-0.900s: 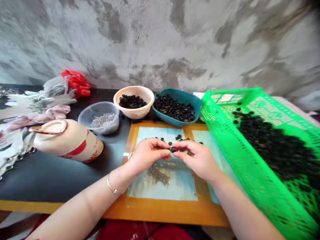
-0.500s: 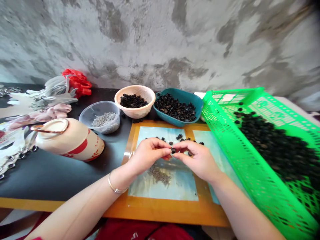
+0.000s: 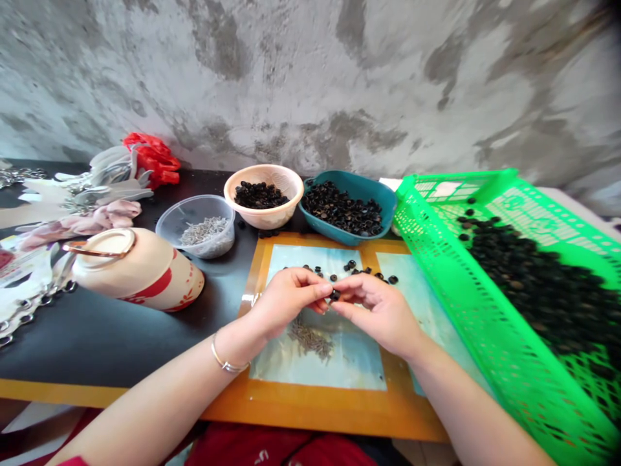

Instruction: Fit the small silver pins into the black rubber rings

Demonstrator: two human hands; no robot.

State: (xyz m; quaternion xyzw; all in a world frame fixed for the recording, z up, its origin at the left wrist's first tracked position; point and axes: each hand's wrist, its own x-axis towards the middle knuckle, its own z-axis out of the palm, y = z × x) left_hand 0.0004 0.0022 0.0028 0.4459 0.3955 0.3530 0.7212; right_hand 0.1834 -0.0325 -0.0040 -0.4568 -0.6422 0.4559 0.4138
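A small black round part [image 3: 334,295] is pinched between my two hands above the pale blue sheet [image 3: 272,369] on the mat. My left hand [image 3: 291,294] comes from the left with thumb and fingers closed at the part's edge. From the right, the thumb and index finger of my right hand [image 3: 381,310] close on the same part; its other fingers curl behind. Below my hands lies a heap of small thin metal pieces [image 3: 310,340], perhaps screws. Several loose black parts [image 3: 351,265] are scattered just beyond my fingers.
Along the back stand a clear bowl [image 3: 165,226] of small metal pieces, a pink bowl [image 3: 264,219] and a teal basin [image 3: 323,228] of black parts. A green crate [image 3: 451,291] borders the right. A white tumbler [image 3: 145,268] and gloves [image 3: 109,168] lie left.
My right fingers have shifted slightly down and apart around the black part, and the part has dipped and tilted a little. The whole view has moved slightly.
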